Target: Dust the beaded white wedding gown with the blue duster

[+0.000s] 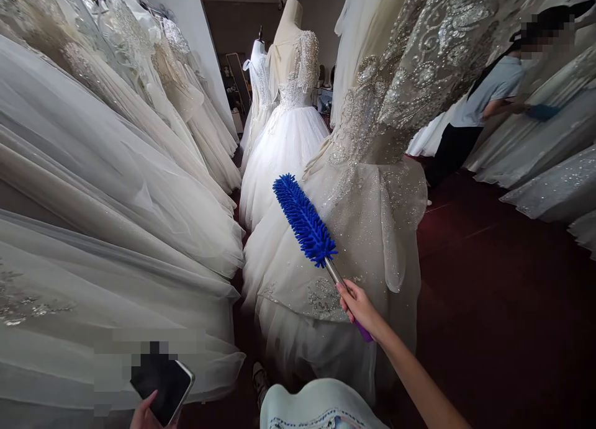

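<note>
My right hand is wrapped round the handle of a blue microfiber duster, which has a metal shaft and a purple grip end. The fluffy head points up and to the left, in front of a beaded, sparkling wedding dress; whether it touches the fabric I cannot tell. At the lower left my left hand holds a smartphone, its dark screen facing up and partly blurred out. Only the thumb and a bit of that hand show at the frame's bottom edge.
White gowns hang along a rack on the left, skirts spreading to the narrow floor gap. Further back stand dressed mannequins. At the right another person bends toward more gowns with something blue in hand. Dark red floor lies between.
</note>
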Demonstrator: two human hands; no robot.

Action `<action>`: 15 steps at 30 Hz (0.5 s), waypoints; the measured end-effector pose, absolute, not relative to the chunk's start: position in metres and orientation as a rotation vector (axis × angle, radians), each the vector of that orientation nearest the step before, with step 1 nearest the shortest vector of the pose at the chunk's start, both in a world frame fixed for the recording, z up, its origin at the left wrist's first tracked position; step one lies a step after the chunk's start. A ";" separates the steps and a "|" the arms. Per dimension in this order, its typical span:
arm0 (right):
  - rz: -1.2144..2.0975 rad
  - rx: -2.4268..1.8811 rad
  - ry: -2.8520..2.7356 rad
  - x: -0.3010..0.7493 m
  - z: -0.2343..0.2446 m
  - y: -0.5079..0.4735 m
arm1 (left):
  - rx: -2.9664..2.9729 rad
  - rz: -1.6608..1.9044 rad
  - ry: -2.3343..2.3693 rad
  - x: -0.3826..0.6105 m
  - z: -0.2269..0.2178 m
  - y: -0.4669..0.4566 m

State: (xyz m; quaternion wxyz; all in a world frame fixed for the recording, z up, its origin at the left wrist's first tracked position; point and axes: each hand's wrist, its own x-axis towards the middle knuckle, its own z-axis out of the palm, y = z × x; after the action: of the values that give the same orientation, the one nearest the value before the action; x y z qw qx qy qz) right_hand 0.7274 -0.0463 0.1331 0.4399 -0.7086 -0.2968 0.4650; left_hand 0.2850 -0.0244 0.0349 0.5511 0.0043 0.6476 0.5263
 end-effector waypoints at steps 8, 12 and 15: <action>1.173 -1.765 -0.769 0.732 0.131 -0.045 | 0.139 1.305 1.331 0.284 0.045 -0.022; 1.167 -1.757 -0.774 0.734 0.125 -0.043 | 0.093 1.275 1.368 0.281 0.038 -0.017; 1.175 -1.761 -0.768 0.733 0.123 -0.041 | 0.047 1.303 1.396 0.278 0.034 -0.013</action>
State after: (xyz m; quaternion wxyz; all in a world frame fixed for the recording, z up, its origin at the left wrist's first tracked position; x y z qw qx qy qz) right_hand 0.7335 -0.0406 0.1229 0.4304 -0.7058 -0.3079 0.4710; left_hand 0.2778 -0.0128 0.0338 0.5774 0.0202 0.5967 0.5569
